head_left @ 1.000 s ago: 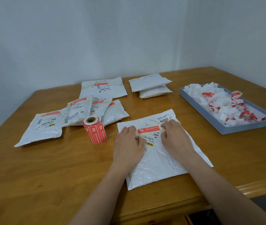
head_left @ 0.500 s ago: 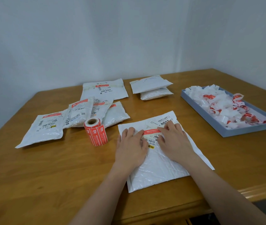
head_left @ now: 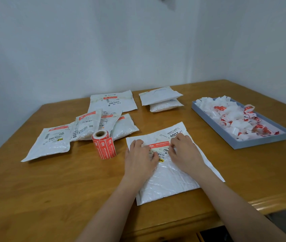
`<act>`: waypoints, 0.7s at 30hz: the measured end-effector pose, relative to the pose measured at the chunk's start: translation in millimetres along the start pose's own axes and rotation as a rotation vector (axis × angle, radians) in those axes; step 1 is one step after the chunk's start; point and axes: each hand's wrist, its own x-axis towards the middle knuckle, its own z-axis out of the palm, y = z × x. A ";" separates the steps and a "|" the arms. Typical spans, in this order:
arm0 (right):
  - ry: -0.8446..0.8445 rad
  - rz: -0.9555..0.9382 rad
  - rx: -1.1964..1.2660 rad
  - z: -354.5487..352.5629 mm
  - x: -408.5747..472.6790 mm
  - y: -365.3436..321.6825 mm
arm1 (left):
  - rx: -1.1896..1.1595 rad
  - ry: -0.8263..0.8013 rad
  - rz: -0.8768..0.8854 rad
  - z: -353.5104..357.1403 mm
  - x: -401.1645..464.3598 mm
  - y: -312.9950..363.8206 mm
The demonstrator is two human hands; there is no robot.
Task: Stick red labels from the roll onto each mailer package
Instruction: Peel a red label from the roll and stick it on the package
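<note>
Pale walls meet in a corner behind the honey-coloured wooden table [head_left: 34, 186]. Near its front edge lies the white padded plastic mailer [head_left: 170, 179], with a red rectangular label [head_left: 159, 144] across its printed shipping slip. The left hand [head_left: 140, 158] rests flat on the mailer, fingers straight, pressing beside the label's left end; the right hand [head_left: 185, 152] has its fingers bent down at the label's right end, though I cannot tell whether they pinch anything. The mailer looks light, soft and slick, so it is likely best held down by a flat palm and lifted by an edge; the label seems thin and clingy, probably safest taken by a corner. One red label roll [head_left: 103, 144] stands just left of the mailer. Beyond it lie five labelled white packages [head_left: 54, 140]; two stacked packages [head_left: 161, 100] show no red label. One grey-blue tray [head_left: 240, 142] holds crumpled backing scraps.
</note>
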 end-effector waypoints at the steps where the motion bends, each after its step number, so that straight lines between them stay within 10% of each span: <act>1: -0.014 0.001 0.015 -2.1 0.7 0.0 | 0.001 0.007 0.001 -1.0 -0.3 0.9; 21: -0.172 0.547 0.064 -50.6 -12.3 22.1 | -0.782 -0.084 -0.603 -48.1 -10.5 12.4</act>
